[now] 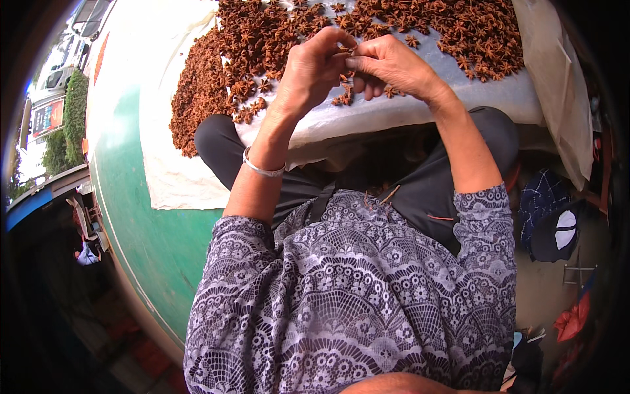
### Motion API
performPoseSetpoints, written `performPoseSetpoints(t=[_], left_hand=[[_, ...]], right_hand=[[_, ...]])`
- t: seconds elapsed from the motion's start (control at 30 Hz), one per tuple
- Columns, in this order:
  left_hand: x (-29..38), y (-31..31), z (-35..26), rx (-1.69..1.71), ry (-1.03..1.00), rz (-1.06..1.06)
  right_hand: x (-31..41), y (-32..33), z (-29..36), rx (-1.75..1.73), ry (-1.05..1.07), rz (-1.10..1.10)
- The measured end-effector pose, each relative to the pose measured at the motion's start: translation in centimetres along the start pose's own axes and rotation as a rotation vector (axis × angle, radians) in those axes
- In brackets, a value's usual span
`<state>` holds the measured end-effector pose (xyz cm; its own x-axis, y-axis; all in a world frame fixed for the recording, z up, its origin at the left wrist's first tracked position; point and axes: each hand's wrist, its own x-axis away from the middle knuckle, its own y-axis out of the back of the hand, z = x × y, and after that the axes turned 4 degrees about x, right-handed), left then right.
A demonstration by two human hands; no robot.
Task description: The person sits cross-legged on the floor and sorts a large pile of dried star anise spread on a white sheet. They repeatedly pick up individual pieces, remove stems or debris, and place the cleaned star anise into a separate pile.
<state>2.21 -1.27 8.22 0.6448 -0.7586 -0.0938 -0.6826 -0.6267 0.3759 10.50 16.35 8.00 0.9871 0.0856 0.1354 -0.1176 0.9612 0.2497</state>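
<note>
My left hand [311, 66], with a silver bangle [264, 170] on its wrist, meets my right hand [396, 66] fingertip to fingertip. Between them they pinch a small brown piece, apparently star anise [348, 49], mostly hidden by the fingers. Below the hands, a few loose star anise pods [344, 96] lie on translucent plastic sheeting [408, 109]. Beyond spreads a large heap of whole star anise [263, 37], with another thick patch [485, 34] to the right. A pile of finer reddish-brown pieces [197, 98] borders the heap on the left.
White sheeting [170, 172] covers part of a green tabletop [130, 207] at left. My bent knees [216, 140] press close to the work surface's edge. Thin stalks [390, 194] lie on my lap. At right are a dark checked cloth [544, 197] and a red bag [572, 317].
</note>
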Motion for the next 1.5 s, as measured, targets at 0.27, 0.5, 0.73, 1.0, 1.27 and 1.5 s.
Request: performPoseSetpoints(t=[0.27,0.5,0.73,1.0,1.27,1.5], left_hand=[[-0.9,0.9,-2.4,0.062,0.049,0.235],[2.3,2.2,-0.4,0.223,0.025,-0.134],[1.1,1.5,-0.6,-0.095,0.137,0.071],[3.1,4.3,4.8,-1.027,-0.271,-0.115],[0.4,-0.7,6.5,-0.918,-0.300,-0.066],[1.5,-0.7,2.8,-0.330,0.076,-0.263]], right_hand=[[-1.2,0.6,-3.2,0.075,0.346,-0.530],[-1.1,-0.3,-1.6,-0.076,0.226,-0.315],[-1.6,-2.6,-2.3,0.356,0.317,-0.460],[0.8,3.4,0.7,-0.121,0.222,0.601],[-1.5,-2.1,-4.6,1.027,0.299,-0.416],[-1.6,-3.5,-3.0,1.137,0.513,-0.404]])
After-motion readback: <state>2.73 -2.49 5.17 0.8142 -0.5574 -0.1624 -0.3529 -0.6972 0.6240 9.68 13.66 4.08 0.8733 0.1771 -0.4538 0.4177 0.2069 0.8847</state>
